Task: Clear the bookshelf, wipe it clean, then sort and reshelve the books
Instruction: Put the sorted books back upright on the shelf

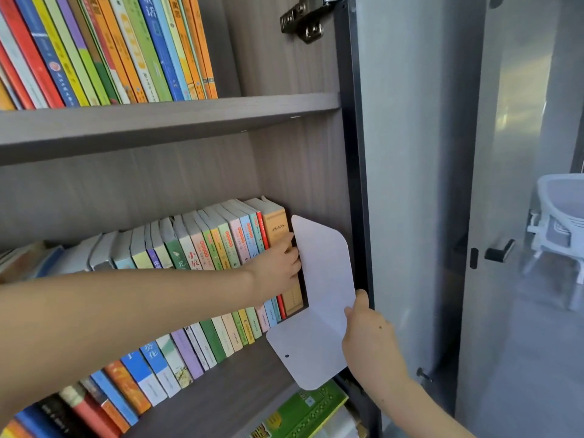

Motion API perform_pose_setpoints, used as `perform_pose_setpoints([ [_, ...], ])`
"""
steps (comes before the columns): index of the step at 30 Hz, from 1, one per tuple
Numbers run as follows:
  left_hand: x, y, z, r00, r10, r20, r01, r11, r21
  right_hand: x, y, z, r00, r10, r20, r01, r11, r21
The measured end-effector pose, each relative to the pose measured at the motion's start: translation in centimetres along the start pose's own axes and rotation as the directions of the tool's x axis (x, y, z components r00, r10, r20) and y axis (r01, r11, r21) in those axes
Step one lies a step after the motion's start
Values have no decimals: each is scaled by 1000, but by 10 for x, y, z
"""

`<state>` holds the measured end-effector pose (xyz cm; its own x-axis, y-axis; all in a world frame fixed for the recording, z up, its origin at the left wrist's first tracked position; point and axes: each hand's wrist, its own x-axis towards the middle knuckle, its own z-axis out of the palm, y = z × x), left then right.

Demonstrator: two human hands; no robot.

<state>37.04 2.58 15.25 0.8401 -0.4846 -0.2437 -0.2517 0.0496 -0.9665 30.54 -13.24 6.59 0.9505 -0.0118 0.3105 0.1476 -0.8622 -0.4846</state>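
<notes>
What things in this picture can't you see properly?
All in the head view, the only one:
The left hand has fingertips that vanish at the edge of the white bookend, so its grip is unclear.
The tan book has its spine partly covered by that hand.
The top-shelf books are cut off by the top edge.
The green book is cut off by the bottom edge.
The chair is blurred through the frosted door.

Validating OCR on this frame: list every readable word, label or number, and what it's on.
"话": upper blue spine.
"小放": pink spine; the rest is hidden.
"花": lower blue spine.
Other spines and the green book: text too small or blurred to read.
white bookend: no text.
</notes>
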Motion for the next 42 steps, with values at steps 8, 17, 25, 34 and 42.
perform_pose_setpoints([
  [8,-5,-11,12,998,69,-12,-68,997,19,-5,4,7,999,42,1,-42,985,168],
  [17,10,-1,-11,998,4,60,-14,986,166,3,5,13,990,27,-137,-17,997,69],
  [25,11,-24,2,992,117,-37,-115,991,63,1,2,2,994,17,-104,-19,1000,-21],
  [34,1,-58,9,979,152,-135,-182,953,-241,13,-2,14,992,27,-123,-36,996,-76],
  [42,-9,-51,5,985,126,-122,-156,946,-283,40,-32,34,999,-35,40,32,997,75],
])
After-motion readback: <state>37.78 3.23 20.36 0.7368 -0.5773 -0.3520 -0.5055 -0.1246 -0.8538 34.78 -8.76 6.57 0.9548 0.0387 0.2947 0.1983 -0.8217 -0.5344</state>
